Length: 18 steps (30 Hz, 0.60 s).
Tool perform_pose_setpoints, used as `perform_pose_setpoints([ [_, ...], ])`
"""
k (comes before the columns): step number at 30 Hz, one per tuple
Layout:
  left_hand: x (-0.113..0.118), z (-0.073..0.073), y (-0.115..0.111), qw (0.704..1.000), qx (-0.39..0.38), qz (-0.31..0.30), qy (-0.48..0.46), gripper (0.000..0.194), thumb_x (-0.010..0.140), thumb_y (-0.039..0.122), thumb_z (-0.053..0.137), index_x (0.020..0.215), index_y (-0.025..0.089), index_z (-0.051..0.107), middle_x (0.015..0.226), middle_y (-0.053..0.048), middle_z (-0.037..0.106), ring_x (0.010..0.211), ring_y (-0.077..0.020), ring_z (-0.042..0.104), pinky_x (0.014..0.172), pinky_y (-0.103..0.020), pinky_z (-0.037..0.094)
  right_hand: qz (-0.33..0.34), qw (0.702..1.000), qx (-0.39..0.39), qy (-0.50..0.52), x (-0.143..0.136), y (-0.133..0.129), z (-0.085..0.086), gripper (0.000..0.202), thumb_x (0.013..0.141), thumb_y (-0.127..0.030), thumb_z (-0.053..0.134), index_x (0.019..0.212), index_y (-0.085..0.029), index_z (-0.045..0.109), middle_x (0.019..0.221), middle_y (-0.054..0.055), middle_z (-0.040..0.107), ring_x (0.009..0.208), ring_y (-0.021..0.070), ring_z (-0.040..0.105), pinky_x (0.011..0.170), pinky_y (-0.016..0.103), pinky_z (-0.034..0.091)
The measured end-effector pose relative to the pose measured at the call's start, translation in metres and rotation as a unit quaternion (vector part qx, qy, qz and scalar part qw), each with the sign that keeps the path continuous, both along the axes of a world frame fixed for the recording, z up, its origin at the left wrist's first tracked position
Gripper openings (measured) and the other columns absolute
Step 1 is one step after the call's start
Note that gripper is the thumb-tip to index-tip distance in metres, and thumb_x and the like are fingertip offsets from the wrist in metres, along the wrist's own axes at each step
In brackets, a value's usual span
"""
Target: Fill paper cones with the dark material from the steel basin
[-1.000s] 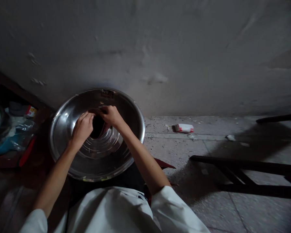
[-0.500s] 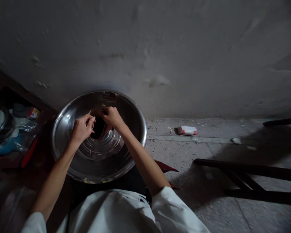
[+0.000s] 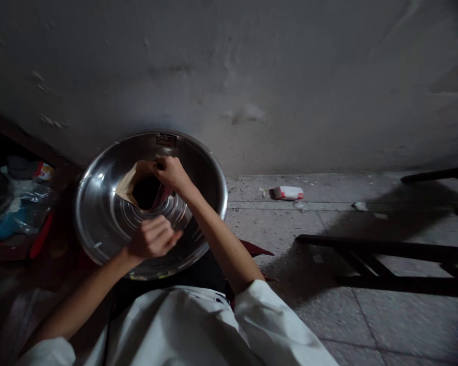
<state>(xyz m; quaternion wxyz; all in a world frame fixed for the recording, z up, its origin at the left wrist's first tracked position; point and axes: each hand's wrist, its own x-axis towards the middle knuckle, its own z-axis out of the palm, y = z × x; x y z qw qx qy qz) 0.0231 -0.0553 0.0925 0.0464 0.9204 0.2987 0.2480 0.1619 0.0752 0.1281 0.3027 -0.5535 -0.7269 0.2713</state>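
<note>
A wide steel basin (image 3: 99, 223) stands by the wall, below my chest. Inside it, a tan paper bag (image 3: 128, 184) is upright with its mouth spread and a dark inside. My right hand (image 3: 171, 173) grips the bag's right upper edge between closed fingers. My left hand (image 3: 156, 238) is off the bag, over the near part of the basin, its fingers curled and slightly blurred; whether anything small is in them cannot be made out.
On the left is a container with plastic bags (image 3: 30, 203) and a blue item. A white and red packet (image 3: 288, 193) lies on the floor by the wall. Dark stool legs (image 3: 381, 247) are at the right.
My left hand has let go of the bag's edge and come down toward me. The bag's mouth now shows wide open. My right hand keeps its hold. The view has shifted slightly.
</note>
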Motion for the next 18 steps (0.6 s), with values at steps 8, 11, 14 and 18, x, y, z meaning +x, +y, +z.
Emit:
perform_pose_setpoints([
  [8,0.004,-0.141,0.019,0.858,-0.393,0.126,0.305,0.023,0.090,0.009,0.047,0.083,0.013,0.069,0.079,-0.009,0.071,0.078,-0.0192,0.070,0.076,-0.029,0.054,0.011,1.000,-0.005,0.010,0.003,0.002,-0.001,0.027,0.093,-0.015,0.051,0.095,-0.012,0.077,0.098,0.015,0.076,0.085,0.0184,0.066,0.076,0.025,0.044],
  [11,0.010,-0.162,0.032,0.842,-0.422,0.092,0.323,0.020,0.081,0.003,0.053,0.083,0.012,0.071,0.080,-0.010,0.072,0.078,-0.0208,0.071,0.076,-0.029,0.055,0.012,1.000,-0.002,0.014,0.003,0.003,-0.002,0.026,0.093,-0.015,0.051,0.096,-0.013,0.077,0.099,0.014,0.077,0.087,0.0182,0.067,0.078,0.025,0.045],
  [14,0.014,-0.169,0.037,0.854,-0.418,0.041,0.307,0.046,0.075,-0.001,0.056,0.117,0.014,0.067,0.115,-0.012,0.070,0.109,-0.0225,0.066,0.096,-0.031,0.050,0.028,0.999,0.005,0.029,0.005,0.003,-0.005,0.027,0.093,-0.015,0.051,0.101,-0.014,0.076,0.104,0.012,0.077,0.089,0.0179,0.067,0.079,0.025,0.046],
  [18,0.011,-0.175,0.041,0.868,-0.404,-0.059,0.285,0.073,0.074,-0.002,0.057,0.144,0.016,0.047,0.137,-0.012,0.060,0.129,-0.0215,0.055,0.109,-0.031,0.041,0.046,0.998,0.004,0.043,0.007,0.004,-0.008,0.029,0.093,-0.014,0.050,0.108,-0.015,0.075,0.111,0.012,0.076,0.097,0.0197,0.068,0.083,0.027,0.048],
])
